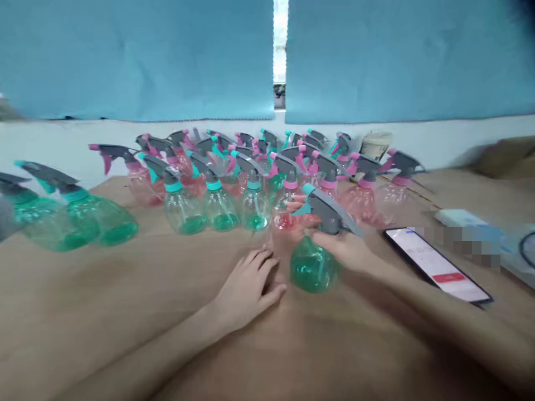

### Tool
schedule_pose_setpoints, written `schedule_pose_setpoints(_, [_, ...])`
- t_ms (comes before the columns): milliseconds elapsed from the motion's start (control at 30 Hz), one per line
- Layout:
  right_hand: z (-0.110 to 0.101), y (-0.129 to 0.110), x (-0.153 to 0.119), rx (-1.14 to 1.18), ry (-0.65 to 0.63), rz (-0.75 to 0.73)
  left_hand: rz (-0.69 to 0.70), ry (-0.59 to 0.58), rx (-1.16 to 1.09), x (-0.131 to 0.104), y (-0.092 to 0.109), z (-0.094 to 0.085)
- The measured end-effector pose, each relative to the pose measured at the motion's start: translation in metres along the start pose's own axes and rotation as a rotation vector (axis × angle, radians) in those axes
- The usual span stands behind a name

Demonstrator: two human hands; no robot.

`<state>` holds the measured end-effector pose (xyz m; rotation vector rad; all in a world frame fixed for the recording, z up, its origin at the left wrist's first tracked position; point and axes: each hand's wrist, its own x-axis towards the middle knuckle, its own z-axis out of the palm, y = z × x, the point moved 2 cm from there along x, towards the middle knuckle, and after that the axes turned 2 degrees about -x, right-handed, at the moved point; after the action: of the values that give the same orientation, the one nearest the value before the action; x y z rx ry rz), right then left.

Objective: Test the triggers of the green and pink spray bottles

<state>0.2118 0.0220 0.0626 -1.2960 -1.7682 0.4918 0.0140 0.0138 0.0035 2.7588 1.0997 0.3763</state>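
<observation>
A green spray bottle (315, 267) with a grey and teal trigger head is nearest to me, with some liquid inside. My right hand (330, 236) is wrapped round its neck, just below the head. The bottle's bottom is at or close to the table; I cannot tell whether it touches. To its left, my left hand (253, 284) lies palm down on the table, fingers stretched and holding nothing. Beyond the hands stand a green bottle with a teal collar (254, 209) and a pink bottle with a pink collar (285, 214), partly hidden by my right fingers.
Several more pink and green spray bottles crowd the back of the wooden table (167, 301). Two green bottles (102, 220) stand at the left. At the right lie a lit phone (437, 264) and a white box (463, 218); a whitish cup (375, 146) is behind. Blue curtains (137, 61) hang at the back.
</observation>
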Motion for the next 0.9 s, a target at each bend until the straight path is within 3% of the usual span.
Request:
schedule_pose_setpoints(200, [0.005,0.008,0.001,0.053,-0.051,0.014,0.004,0.006,-0.004,0.003,0.000,-0.001])
schedule_pose_setpoints(567, [0.001,-0.005,0.004,0.264,-0.101,-0.077,0.021,0.028,-0.004,0.001,-0.001,0.001])
schedule_pose_setpoints(900, [-0.001,-0.009,0.006,0.241,-0.051,-0.074,0.009,0.017,0.000,0.002,-0.001,-0.001])
